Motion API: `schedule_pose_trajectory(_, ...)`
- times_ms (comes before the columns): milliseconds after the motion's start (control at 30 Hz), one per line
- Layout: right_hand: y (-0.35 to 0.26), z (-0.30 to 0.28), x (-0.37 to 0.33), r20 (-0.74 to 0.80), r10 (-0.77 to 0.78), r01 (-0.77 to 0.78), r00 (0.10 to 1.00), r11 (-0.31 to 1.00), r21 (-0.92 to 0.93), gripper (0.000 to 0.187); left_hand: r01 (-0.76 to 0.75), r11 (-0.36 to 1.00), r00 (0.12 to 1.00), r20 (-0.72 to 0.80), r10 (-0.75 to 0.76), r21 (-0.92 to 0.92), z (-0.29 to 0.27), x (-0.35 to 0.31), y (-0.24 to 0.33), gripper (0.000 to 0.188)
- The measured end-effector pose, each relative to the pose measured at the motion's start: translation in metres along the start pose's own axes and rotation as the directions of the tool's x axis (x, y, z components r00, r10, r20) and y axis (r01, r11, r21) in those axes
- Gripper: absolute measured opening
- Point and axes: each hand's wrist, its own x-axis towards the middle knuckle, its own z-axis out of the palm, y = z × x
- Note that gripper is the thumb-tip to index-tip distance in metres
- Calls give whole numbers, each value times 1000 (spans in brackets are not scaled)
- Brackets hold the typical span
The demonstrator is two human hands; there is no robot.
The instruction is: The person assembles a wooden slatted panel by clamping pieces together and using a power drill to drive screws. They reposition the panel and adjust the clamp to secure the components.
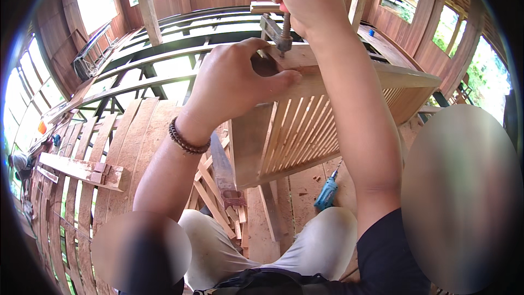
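A wooden frame with a row of thin slats (300, 131) stands tilted in front of me, its top rail running to the right. A metal screw clamp (284, 42) sits on the top rail, its screw end against the wood. My right hand (308, 0), raised at the top of the view, is closed round the clamp's handle, of which only a bit of red shows. My left hand (234, 79) curves round the frame's upper left corner beside the clamp, its thumb along the front face; its other fingertips are partly hidden.
Below the frame lie a handsaw (222, 166), loose wood strips (210, 202) and a teal power driver (327, 192). Cut boards (82, 170) rest on the gapped plank floor (117, 150) at left. Beyond, open floor joists (164, 79) have gaps between them. A post (148, 13) stands behind.
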Motion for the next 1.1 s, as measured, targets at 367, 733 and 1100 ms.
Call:
schedule_pose_trajectory(367,-3,-16,3,277,174,-265,945,904,336,24,-15,999,1000,9,15,32,3,-3,0,44)
schedule_pose_trajectory(733,30,-31,24,663,-136,-466,736,608,643,28,45,985,993,113,-27,-166,6,1,14,41)
schedule_pose_trajectory(1100,38,-30,33,703,-45,-523,710,634,569,33,39,998,999,30,-37,-42,15,1,13,56)
